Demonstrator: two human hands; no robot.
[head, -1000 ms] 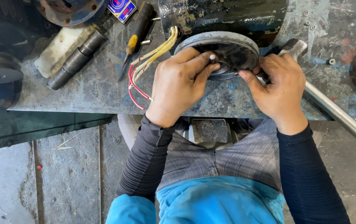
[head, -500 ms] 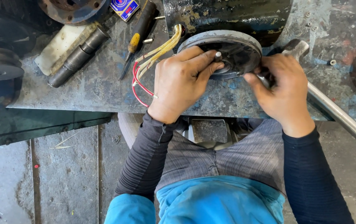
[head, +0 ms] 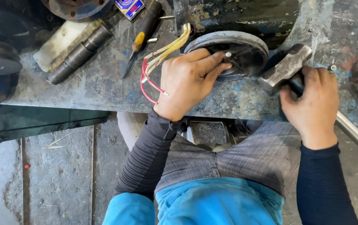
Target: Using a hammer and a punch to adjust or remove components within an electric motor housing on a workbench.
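Disc, dark and round, flat on worn metal bench near its front edge. Left hand spread over disc's near rim, fingers pinching 1 small pin. Right hand clamped on hammer just right of disc. Red and yellow wires left. Screwdriver farther back.

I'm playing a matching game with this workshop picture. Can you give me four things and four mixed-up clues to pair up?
Things:
1. hammer
2. round metal disc
3. screwdriver
4. wires

Clues:
A. yellow and red, in a bunch
B. gripped in the right hand
C. lying untouched, yellow band on a dark handle
D. under the left hand

Pairs: 1-B, 2-D, 3-C, 4-A
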